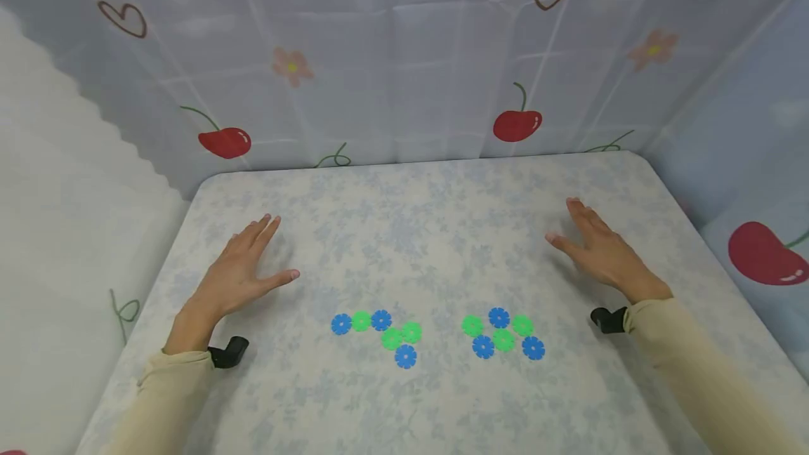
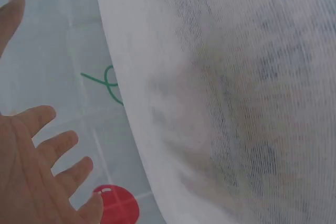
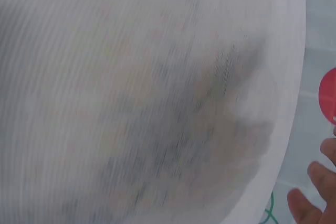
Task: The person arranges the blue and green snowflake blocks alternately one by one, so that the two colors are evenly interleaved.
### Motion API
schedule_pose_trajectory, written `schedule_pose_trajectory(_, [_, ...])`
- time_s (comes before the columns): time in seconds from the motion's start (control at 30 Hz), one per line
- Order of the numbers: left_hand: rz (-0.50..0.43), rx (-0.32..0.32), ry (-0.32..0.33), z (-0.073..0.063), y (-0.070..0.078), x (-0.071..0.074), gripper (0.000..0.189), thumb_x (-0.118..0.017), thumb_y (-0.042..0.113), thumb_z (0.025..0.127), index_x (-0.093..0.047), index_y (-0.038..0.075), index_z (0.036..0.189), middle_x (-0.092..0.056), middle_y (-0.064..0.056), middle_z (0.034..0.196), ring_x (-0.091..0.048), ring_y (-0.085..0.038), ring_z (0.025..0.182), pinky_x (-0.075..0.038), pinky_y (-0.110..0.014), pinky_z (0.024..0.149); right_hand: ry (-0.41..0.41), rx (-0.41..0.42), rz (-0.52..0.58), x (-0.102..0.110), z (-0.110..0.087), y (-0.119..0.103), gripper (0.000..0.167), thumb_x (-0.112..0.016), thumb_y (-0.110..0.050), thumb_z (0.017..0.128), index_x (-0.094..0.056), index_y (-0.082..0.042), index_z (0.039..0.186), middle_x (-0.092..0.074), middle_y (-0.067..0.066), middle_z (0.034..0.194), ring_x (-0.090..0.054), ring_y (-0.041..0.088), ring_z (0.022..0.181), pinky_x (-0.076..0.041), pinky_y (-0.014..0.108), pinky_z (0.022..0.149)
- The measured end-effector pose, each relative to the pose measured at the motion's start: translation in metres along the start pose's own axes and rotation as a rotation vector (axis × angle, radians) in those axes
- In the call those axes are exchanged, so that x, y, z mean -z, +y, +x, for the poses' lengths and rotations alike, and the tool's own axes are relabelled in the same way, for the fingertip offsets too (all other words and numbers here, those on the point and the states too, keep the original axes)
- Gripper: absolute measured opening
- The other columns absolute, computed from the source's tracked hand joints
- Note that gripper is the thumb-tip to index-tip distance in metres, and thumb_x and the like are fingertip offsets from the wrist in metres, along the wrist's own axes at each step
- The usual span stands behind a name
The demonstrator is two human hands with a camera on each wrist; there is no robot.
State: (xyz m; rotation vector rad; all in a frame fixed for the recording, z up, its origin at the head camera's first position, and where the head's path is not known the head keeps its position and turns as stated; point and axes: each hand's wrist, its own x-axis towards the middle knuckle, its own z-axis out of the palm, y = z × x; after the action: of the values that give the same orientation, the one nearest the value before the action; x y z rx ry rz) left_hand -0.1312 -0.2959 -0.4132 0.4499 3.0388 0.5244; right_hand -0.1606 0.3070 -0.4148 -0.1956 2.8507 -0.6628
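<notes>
Two groups of small flower-shaped plastic discs lie flat on the patterned table (image 1: 404, 244). In the left group, blue discs (image 1: 406, 357) and green discs (image 1: 392, 338) form a bent line. The right group sits in a tighter cluster of blue discs (image 1: 499, 317) and green discs (image 1: 503, 340). My left hand (image 1: 237, 276) is over the table left of the discs, fingers extended and thumb spread, holding nothing. On the other side, my right hand (image 1: 600, 251) is up and right of the right group, its fingers straight and nothing in it.
A black wrist camera (image 1: 229, 352) shows at the left sleeve and another black camera (image 1: 608, 320) at the right one. Behind the table's far edge hangs a curtain (image 1: 392, 69) printed with cherries, flowers and hearts. A white cloth (image 1: 69, 195) is at the left.
</notes>
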Motion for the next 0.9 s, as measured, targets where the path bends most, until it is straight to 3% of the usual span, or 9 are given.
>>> schedule_pose_trajectory(0.13, [-0.107,-0.034,-0.026,-0.001,0.010,-0.009,0.101,-0.067,0.059,0.086,-0.014,0.017,0.160,-0.015,-0.009,0.163,-0.012,-0.034,0.149,-0.006,-0.054,0.119,-0.041,0.025,0.093,-0.003,0.007,-0.011,0.094,-0.049,-0.058,0.097,0.002,-0.008,0.158,0.002,0.020,0.163,-0.003,0.044,0.147,-0.011,0.071,0.110])
schedule_pose_trajectory(0.27, [-0.228,-0.030,-0.079,-0.005,0.025,-0.017,0.098,-0.071,0.058,0.083,-0.022,0.020,0.159,-0.021,-0.010,0.162,-0.013,-0.038,0.148,-0.012,-0.059,0.117,-0.061,0.038,0.119,-0.010,0.015,-0.027,0.091,-0.053,-0.053,0.097,-0.007,-0.002,0.158,-0.009,0.027,0.160,-0.009,0.048,0.145,-0.014,0.068,0.111])
schedule_pose_trajectory(0.43, [-0.373,-0.035,-0.126,-0.013,0.044,-0.028,0.084,-0.078,0.052,0.079,-0.046,0.018,0.149,-0.040,-0.008,0.153,-0.019,-0.042,0.145,-0.023,-0.061,0.112,-0.071,0.069,0.130,-0.025,0.026,-0.051,0.085,-0.057,-0.049,0.097,-0.020,-0.001,0.156,-0.021,0.028,0.157,-0.016,0.048,0.144,-0.018,0.066,0.111])
schedule_pose_trajectory(0.57, [-0.468,-0.095,-0.156,-0.016,0.056,-0.038,0.068,-0.084,0.036,0.078,-0.059,0.011,0.137,-0.055,-0.006,0.142,-0.027,-0.040,0.143,-0.029,-0.056,0.112,-0.086,0.133,0.174,-0.035,0.030,-0.068,0.079,-0.060,-0.044,0.097,-0.027,-0.003,0.155,-0.026,0.024,0.157,-0.020,0.044,0.144,-0.020,0.063,0.113])
schedule_pose_trajectory(0.7, [-0.516,-0.143,-0.179,-0.018,0.063,-0.046,0.059,-0.086,0.027,0.077,-0.065,0.008,0.130,-0.060,-0.007,0.134,-0.032,-0.039,0.141,-0.032,-0.053,0.111,-0.099,0.203,0.189,-0.044,0.034,-0.081,0.073,-0.063,-0.037,0.096,-0.033,-0.003,0.153,-0.031,0.022,0.155,-0.024,0.041,0.144,-0.024,0.060,0.113])
schedule_pose_trajectory(0.9, [-0.544,-0.161,-0.206,-0.020,0.069,-0.050,0.052,-0.086,0.019,0.076,-0.069,0.007,0.124,-0.061,-0.010,0.133,-0.043,-0.037,0.135,-0.038,-0.050,0.108,-0.122,0.250,0.185,-0.054,0.040,-0.098,0.068,-0.065,-0.034,0.096,-0.038,-0.003,0.151,-0.036,0.020,0.154,-0.030,0.038,0.142,-0.027,0.056,0.114])
